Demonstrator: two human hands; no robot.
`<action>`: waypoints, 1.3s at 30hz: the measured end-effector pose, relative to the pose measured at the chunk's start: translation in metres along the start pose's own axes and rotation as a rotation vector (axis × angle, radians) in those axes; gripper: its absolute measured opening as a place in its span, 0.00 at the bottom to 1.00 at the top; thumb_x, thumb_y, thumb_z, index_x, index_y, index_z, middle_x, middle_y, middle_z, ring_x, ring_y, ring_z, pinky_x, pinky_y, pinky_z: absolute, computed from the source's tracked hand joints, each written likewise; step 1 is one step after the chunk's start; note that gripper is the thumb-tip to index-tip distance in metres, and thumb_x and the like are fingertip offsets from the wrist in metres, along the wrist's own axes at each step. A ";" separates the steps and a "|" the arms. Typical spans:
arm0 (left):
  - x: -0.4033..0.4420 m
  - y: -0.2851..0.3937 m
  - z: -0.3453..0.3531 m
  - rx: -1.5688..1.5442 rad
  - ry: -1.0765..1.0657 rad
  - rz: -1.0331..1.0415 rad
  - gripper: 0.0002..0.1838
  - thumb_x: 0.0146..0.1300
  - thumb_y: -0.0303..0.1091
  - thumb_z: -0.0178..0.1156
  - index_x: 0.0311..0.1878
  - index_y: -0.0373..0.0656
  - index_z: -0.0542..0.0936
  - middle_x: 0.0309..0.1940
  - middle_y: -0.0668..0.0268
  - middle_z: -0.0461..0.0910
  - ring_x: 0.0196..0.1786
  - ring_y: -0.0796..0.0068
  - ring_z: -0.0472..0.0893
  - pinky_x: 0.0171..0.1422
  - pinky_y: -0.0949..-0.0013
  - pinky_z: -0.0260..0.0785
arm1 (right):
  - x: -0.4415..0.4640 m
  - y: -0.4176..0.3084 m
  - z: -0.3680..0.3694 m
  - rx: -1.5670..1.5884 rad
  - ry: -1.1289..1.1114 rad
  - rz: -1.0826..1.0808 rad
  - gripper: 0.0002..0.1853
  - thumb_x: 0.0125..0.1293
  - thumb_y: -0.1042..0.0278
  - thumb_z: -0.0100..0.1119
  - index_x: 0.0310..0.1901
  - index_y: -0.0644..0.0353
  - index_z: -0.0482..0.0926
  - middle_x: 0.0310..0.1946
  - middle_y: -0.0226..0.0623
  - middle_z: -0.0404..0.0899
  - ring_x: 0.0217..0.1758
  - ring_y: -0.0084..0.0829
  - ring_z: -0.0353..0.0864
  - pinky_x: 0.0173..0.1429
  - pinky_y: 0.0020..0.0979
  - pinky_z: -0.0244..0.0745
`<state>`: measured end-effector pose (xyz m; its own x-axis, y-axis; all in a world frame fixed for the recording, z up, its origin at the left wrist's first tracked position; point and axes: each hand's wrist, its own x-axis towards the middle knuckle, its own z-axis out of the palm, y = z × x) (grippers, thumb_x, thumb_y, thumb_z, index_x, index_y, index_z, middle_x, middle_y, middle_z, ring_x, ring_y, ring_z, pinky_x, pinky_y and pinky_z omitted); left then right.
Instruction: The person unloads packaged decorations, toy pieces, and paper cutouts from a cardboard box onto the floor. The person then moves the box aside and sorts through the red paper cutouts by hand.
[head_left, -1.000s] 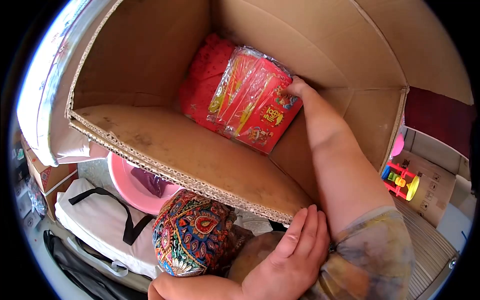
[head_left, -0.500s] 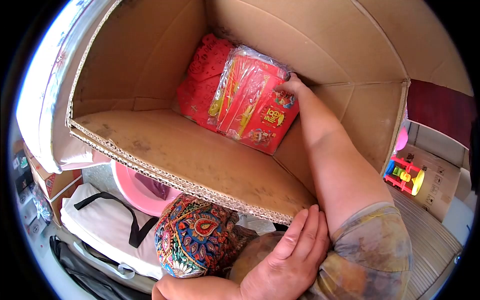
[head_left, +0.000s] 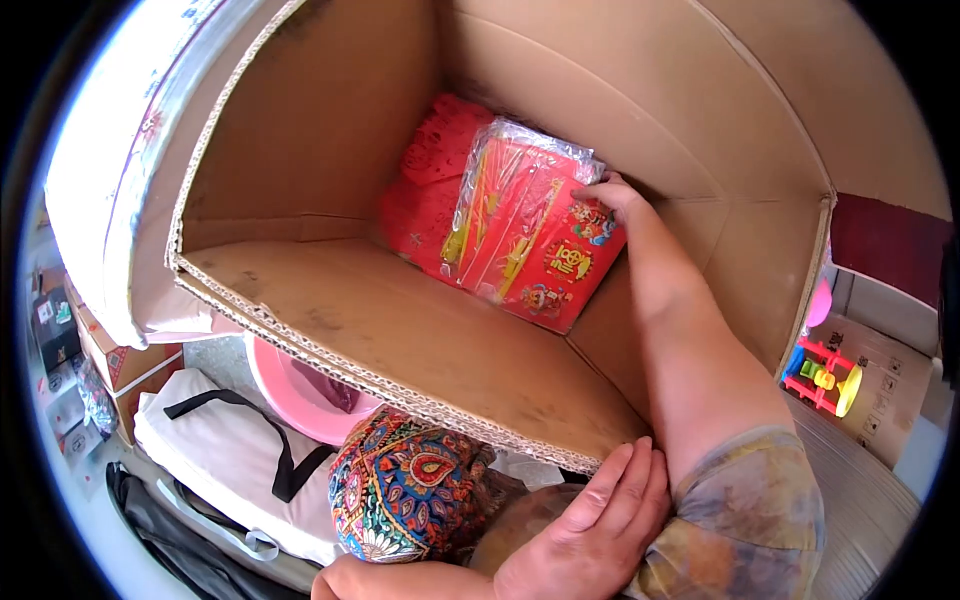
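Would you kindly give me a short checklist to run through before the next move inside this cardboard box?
1. Right hand touching the red printed packet: ok, at its edge.
2. Right-hand grip secure: cannot tell, fingers partly hidden.
3. Left hand at the near rim of the cardboard box: ok.
4. Packet out of the box: not ok, lying inside.
5. Packet apart from the red patterned item: not ok, overlapping in view.

In the cardboard box: flat sheet toward the left wall; plastic-wrapped packet to its right, partly over it. At the packet's far right corner, right hand; at the near rim's right end, left hand. Outside the near rim, left to right: strapped bag, basin, knee. Beyond the right rim: toy, before a carton.
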<state>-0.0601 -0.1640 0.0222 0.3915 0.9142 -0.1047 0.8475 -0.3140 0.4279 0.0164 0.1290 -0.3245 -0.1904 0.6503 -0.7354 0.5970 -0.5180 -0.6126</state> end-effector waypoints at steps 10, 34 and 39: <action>0.000 0.003 -0.001 0.023 0.055 0.000 0.22 0.53 0.35 0.44 0.51 0.37 0.72 0.52 0.56 0.69 0.60 0.57 0.64 0.70 0.54 0.43 | -0.026 -0.060 0.000 -0.272 -0.643 0.248 0.26 0.45 0.74 0.67 0.50 0.59 0.72 0.43 0.40 0.78 0.46 0.33 0.77 0.54 0.37 0.70; -0.003 0.008 0.017 0.011 0.030 0.072 0.24 0.56 0.35 0.47 0.57 0.40 0.66 0.49 0.55 0.70 0.57 0.56 0.66 0.66 0.54 0.50 | -0.185 -0.225 -0.024 -0.725 -0.237 -0.665 0.23 0.41 0.69 0.68 0.43 0.63 0.76 0.40 0.39 0.79 0.38 0.27 0.79 0.45 0.28 0.74; -0.002 0.007 0.026 0.028 0.070 0.037 0.27 0.52 0.40 0.57 0.54 0.36 0.68 0.47 0.59 0.70 0.55 0.62 0.66 0.66 0.58 0.50 | -0.265 -0.257 -0.056 -0.539 -0.332 -0.988 0.25 0.45 0.74 0.65 0.48 0.65 0.72 0.43 0.43 0.77 0.41 0.32 0.79 0.48 0.33 0.74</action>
<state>-0.0452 -0.1743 0.0024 0.3975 0.9172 -0.0257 0.8429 -0.3540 0.4051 -0.0430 0.1212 0.0441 -0.9023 0.4201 -0.0970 0.3136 0.4851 -0.8163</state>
